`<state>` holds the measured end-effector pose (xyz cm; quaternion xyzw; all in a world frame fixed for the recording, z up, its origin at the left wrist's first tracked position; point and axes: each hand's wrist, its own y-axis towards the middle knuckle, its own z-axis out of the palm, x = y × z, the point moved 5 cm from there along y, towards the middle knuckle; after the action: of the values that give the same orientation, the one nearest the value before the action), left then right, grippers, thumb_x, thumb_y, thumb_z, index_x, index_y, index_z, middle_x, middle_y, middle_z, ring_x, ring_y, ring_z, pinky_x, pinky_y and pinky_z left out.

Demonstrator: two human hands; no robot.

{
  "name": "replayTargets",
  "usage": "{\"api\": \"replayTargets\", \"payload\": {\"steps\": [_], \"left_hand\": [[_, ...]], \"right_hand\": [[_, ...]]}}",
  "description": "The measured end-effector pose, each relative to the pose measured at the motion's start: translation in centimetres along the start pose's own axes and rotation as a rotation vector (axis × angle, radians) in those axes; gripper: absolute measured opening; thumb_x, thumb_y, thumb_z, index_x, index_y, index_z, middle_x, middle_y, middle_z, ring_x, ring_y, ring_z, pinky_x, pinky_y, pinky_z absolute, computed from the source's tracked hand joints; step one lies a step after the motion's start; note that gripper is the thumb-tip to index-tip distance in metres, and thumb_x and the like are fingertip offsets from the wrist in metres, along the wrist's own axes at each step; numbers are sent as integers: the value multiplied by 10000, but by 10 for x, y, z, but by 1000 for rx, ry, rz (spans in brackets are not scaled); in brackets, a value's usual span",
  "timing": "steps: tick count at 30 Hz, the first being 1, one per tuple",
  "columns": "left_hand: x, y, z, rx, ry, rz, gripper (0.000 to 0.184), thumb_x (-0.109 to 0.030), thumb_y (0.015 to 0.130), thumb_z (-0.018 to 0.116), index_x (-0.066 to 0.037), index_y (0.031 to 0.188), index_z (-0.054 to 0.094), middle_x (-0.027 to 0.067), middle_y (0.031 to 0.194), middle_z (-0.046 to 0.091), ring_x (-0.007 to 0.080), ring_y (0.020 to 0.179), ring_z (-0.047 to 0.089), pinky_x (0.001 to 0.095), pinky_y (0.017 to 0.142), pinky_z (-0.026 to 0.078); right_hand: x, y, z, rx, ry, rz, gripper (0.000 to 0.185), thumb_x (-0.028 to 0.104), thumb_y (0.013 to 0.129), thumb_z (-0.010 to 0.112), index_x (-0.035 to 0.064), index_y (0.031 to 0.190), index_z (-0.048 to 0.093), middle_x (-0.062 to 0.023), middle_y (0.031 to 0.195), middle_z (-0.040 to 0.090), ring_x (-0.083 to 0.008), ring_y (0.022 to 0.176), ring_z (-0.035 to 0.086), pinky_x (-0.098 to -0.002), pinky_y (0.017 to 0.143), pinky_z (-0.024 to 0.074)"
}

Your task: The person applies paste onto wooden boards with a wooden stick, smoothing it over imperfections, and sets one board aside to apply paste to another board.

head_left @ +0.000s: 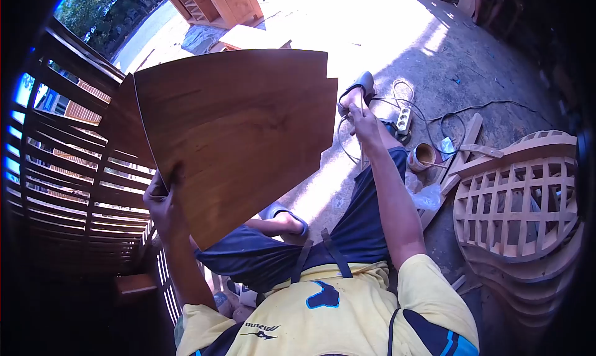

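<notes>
My left hand grips a flat brown wooden panel at its lower left edge, with the thumb on the face towards me. The panel is tilted up in front of me; its left edge is curved and its right edge is stepped. Part of another brown board shows behind that left edge. My right hand is apart from the panel, raised over my shoe. Its fingers are drawn together, and whatever may be between them is too small to make out.
Slatted wooden furniture stands close on the left. To the right are a power strip with cords, a can of brown liquid, a plastic bag and curved lattice wooden frames. A wooden cabinet is farther ahead.
</notes>
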<state>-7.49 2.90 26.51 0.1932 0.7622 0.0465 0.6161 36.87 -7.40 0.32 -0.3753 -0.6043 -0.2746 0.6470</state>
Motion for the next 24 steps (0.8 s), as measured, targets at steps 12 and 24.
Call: {"api": "replayTargets", "payload": {"steps": [12,24], "left_hand": [[110,-20,-40,19,-226,-525,430,-403,1032,710,-23,1232,716,60,1109,760,124,974,717,285,891,566],[110,11,-21,253,-229,-545,517,-393,1091,609,17,1405,605,135,1316,689,175,1224,630,330,1055,495]], "right_hand": [[101,-106,-94,187,-315,-106,304,220,1026,683,-62,1069,788,-32,888,755,-71,810,637,-271,782,495],[9,-142,-115,91,-148,93,318,195,1029,704,-73,1193,756,58,724,609,-12,527,429,-234,473,311]]}}
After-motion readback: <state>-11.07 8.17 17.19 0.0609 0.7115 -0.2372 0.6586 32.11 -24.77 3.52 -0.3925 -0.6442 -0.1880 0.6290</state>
